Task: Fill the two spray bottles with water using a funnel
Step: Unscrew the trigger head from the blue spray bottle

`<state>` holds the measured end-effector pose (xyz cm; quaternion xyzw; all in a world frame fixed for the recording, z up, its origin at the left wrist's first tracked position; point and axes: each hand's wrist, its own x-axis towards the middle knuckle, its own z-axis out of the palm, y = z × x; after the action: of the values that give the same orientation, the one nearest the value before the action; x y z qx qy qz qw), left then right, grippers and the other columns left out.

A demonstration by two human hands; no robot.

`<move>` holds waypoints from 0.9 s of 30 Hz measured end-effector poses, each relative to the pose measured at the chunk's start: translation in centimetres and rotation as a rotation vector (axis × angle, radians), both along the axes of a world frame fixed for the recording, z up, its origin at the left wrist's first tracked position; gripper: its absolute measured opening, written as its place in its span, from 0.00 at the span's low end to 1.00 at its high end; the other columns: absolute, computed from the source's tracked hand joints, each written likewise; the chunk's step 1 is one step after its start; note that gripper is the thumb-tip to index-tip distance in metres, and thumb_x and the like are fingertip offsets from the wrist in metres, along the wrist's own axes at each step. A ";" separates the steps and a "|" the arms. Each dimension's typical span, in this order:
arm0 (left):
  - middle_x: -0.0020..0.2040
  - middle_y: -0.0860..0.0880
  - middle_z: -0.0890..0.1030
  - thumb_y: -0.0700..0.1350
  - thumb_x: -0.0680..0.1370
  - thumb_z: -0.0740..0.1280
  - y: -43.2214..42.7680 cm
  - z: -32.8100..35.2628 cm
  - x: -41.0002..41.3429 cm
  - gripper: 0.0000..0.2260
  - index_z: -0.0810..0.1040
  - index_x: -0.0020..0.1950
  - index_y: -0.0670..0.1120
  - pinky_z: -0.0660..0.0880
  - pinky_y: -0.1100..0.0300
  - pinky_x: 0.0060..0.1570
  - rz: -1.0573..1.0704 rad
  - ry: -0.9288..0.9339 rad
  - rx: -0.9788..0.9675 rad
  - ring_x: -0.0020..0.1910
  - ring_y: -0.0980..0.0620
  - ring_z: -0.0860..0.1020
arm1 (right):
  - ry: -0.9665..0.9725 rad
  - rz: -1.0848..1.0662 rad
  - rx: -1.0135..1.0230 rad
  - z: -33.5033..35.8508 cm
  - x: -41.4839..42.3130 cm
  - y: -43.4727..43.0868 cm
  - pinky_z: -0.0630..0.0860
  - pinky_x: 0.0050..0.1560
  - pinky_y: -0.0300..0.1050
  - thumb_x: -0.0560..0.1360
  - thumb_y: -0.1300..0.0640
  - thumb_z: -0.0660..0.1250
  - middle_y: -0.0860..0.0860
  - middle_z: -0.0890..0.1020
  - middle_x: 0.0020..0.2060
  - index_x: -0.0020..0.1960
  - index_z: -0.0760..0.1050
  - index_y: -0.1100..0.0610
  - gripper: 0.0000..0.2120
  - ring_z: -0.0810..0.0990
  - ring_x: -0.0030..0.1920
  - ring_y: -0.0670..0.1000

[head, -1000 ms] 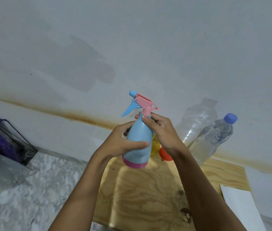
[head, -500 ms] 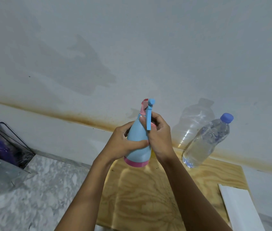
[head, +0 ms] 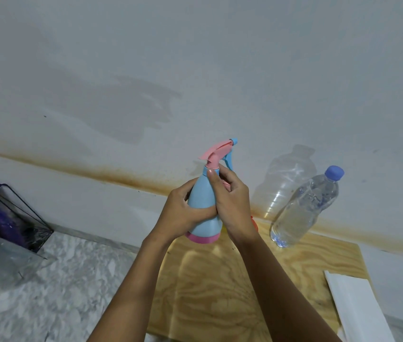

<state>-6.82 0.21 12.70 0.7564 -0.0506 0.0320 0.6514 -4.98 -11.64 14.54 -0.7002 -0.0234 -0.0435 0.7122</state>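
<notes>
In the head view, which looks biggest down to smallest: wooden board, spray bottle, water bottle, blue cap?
1. wooden board
2. spray bottle and water bottle: alike, one held nearer, so unranked
3. blue cap

Plywood board on marble counter, glass box at left

sprayer: smooth matt plastic | bottle: clear glossy plastic | board: grained plywood | worktop: marbled stone | wall: matt, stained
</notes>
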 end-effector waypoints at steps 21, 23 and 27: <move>0.55 0.56 0.82 0.52 0.65 0.80 -1.3 -2.2 0.2 0.30 0.75 0.65 0.55 0.83 0.56 0.48 0.111 -0.038 0.067 0.54 0.54 0.81 | -0.107 -0.101 -0.213 0.2 0.0 -0.5 0.80 0.56 0.50 0.72 0.44 0.74 0.44 0.82 0.51 0.58 0.77 0.49 0.18 0.81 0.53 0.46; 0.53 0.58 0.82 0.51 0.66 0.81 -1.5 -2.2 0.2 0.27 0.76 0.62 0.59 0.83 0.58 0.47 0.111 -0.037 0.055 0.53 0.58 0.81 | -0.120 -0.126 -0.237 0.0 0.1 -0.8 0.79 0.57 0.51 0.71 0.43 0.75 0.45 0.82 0.51 0.58 0.78 0.49 0.18 0.81 0.53 0.46; 0.53 0.60 0.82 0.51 0.65 0.81 -1.8 -2.8 0.1 0.27 0.76 0.60 0.61 0.83 0.56 0.49 0.116 -0.006 0.025 0.53 0.62 0.80 | -0.114 -0.114 -0.239 -0.3 0.0 -1.4 0.79 0.58 0.53 0.74 0.46 0.72 0.43 0.83 0.52 0.59 0.79 0.47 0.14 0.81 0.55 0.46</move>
<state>-6.67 -1.57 9.93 0.7661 -0.0090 0.0715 0.6386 -5.00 -13.01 14.28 -0.7767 -0.0287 -0.1205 0.6176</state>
